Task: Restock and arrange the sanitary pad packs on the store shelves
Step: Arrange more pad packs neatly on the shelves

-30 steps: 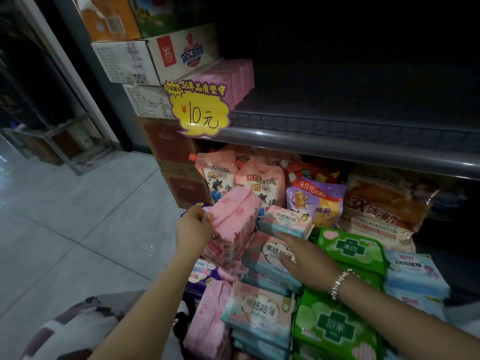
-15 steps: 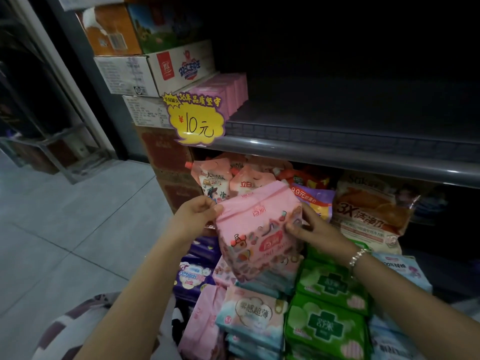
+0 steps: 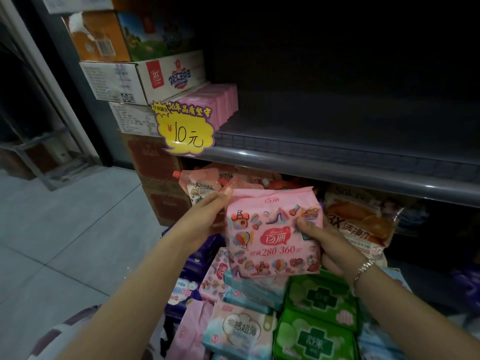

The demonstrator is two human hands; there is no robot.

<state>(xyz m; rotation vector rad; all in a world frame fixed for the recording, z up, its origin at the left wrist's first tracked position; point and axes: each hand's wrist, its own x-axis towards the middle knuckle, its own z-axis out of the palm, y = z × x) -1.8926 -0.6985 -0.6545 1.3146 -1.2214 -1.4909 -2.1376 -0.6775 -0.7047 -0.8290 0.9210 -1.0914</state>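
Note:
I hold a pink sanitary pad pack (image 3: 270, 235) with cartoon prints upright, its front facing me, just below the grey shelf edge (image 3: 337, 167). My left hand (image 3: 207, 214) grips its left side; my right hand (image 3: 324, 242), with a bracelet on the wrist, grips its right side, thumb on the front. Under it lies a pile of pad packs: light blue ones (image 3: 239, 331), green ones (image 3: 319, 333) and pink ones (image 3: 213, 279). A row of pink packs (image 3: 215, 105) stands at the left end of the upper shelf.
A yellow price tag (image 3: 185, 133) hangs on the shelf edge. Cardboard boxes (image 3: 140, 79) are stacked left of the shelf. Detergent pouches (image 3: 361, 224) fill the lower shelf behind the pile. The upper shelf to the right is dark. A tiled floor (image 3: 65, 242) lies to the left.
Both hands went from the pile to lifting one pink pack. It has risen and turned upright, its front now facing me, and my right hand took hold of its right side.

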